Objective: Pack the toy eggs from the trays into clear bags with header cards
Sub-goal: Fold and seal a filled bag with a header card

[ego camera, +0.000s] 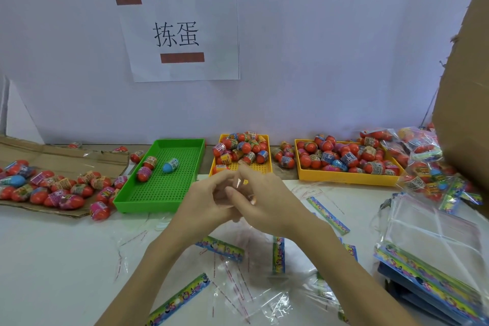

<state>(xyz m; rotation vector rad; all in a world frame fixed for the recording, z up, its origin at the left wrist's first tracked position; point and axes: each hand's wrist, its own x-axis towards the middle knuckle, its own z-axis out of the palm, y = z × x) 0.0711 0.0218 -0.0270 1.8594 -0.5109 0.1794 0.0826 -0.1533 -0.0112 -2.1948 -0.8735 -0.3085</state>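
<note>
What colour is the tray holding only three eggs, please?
Green tray, shown best in the head view.

The left hand and right hand overlap, so what they hold is hidden. The cardboard box is cut by the right edge.

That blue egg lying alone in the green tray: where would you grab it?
Pinch the blue egg across its banded middle, coming straight down from above. It lies on its side on the green tray floor, clear of the two red eggs nearby, so fingers fit either side.
</note>
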